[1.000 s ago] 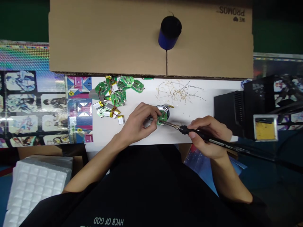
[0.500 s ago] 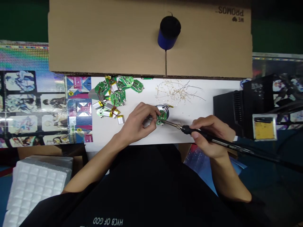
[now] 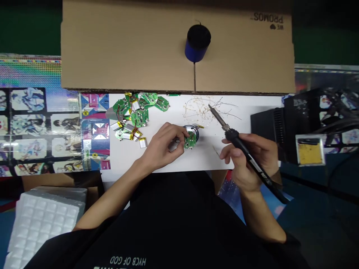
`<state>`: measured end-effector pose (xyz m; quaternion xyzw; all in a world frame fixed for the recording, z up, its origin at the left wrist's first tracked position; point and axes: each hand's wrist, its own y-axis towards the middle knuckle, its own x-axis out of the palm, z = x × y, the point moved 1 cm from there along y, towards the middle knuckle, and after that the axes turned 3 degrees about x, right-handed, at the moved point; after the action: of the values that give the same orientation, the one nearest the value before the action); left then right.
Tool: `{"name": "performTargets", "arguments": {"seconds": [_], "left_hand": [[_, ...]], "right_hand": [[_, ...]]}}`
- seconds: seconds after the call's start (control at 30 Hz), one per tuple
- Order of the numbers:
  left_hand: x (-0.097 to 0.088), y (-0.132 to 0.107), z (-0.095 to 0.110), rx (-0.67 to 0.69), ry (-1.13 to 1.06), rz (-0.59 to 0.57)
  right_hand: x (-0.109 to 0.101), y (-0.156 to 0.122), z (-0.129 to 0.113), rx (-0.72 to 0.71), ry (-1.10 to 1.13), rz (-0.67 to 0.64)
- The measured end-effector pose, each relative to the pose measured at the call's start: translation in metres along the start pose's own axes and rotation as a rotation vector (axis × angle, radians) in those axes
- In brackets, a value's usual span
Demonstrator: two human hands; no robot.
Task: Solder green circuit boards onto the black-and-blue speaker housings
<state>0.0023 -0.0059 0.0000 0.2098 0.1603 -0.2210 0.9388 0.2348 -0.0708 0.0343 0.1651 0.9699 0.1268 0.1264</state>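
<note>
My left hand is closed at the left edge of a small green circuit board, its thumb and fingertips pinching that edge. Dark wires and a round dark-rimmed part show around the board, with a battery's yellow end at its top. Partly hidden by the fingers, the exact grip is hard to see. In my right hand is a black soldering iron, slanted with its metal tip up and left, apart from the board. A thin, blurred sliver shows by the right fingertips; its kind is unclear.
Several green boards and silver batteries are heaped at left on the white work surface. Loose thin wires lie behind. A cardboard box bears a blue-black cylinder. At right are a black unit and a yellow sponge tray.
The soldering iron's tip has lifted off the board and swung up and to the right, its handle now steeper. My right fingers have loosened somewhat around it. My left hand stays at the board.
</note>
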Motion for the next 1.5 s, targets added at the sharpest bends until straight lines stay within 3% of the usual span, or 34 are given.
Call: {"name": "performTargets", "arguments": {"seconds": [0.13,0.33,0.5,0.63,0.83,1.0,1.07,1.27,1.5], "left_hand": [[0.000,0.000,0.000,0.004,0.012,-0.006],[-0.003,0.000,0.002,0.008,0.022,-0.028],[-0.019,0.005,0.006,0.055,0.074,-0.184],[-0.031,0.014,0.009,0.154,0.206,-0.317],[-0.033,0.026,0.016,0.243,0.382,-0.402],[-0.032,0.032,0.019,0.273,0.465,-0.447],[-0.033,0.032,0.019,0.279,0.485,-0.454],[-0.032,0.033,0.021,0.273,0.519,-0.467],[-0.032,0.035,0.022,0.256,0.507,-0.471]], "right_hand": [[0.017,-0.008,0.001,0.001,0.041,-0.119],[0.031,-0.011,0.007,-0.154,-0.242,-0.292],[0.037,-0.009,0.014,-0.223,-0.283,-0.343],[0.035,-0.004,0.016,-0.220,-0.296,-0.358],[0.028,-0.004,0.010,-0.164,-0.282,-0.357],[0.011,-0.015,0.003,0.016,0.076,-0.005],[0.002,-0.021,0.000,0.028,0.133,0.045],[-0.018,-0.041,-0.008,-0.141,-0.127,-0.131],[-0.011,-0.043,-0.007,-0.159,-0.237,-0.196]]}}
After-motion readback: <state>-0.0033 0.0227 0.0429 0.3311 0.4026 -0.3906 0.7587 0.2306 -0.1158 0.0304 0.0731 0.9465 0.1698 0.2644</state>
